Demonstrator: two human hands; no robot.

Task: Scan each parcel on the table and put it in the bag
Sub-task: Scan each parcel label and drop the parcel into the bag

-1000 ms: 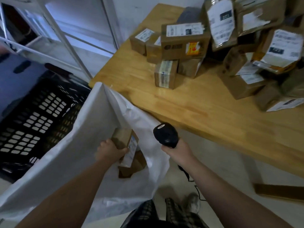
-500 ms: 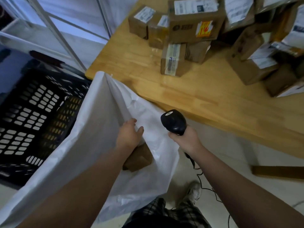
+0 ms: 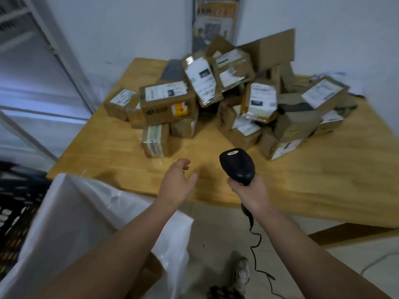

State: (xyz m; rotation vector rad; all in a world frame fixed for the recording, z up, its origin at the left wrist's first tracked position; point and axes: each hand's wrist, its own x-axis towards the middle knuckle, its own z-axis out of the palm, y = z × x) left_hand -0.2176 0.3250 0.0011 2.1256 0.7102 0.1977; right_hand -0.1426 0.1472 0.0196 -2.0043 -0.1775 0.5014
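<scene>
The left hand is empty, fingers loose and slightly spread, hovering over the front of the table at centre frame. The right hand, just to its right, is wrapped round the handle of a black scanner whose head points up towards the pile. Its cable trails down to the floor at lower centre.

The parcels are brown boxes with white labels, heaped across the upper middle and right of the frame. One small box stands apart at the pile's near left edge, directly above the left hand and closest to it. It leans on nothing that would fall. The white bag gapes open at lower left, beside the table's corner, with a black crate at the far left edge.

The step in hand looks like reaching for the next parcel. The small box seems the best pick, since pulling from deeper in the heap could tumble the stacked ones. A grip across its sides would leave the label uncovered. It should be turned so the barcode faces the scanner head squarely and held steady until it reads. Then it can be lowered into the bag's mouth without catching the rim.
</scene>
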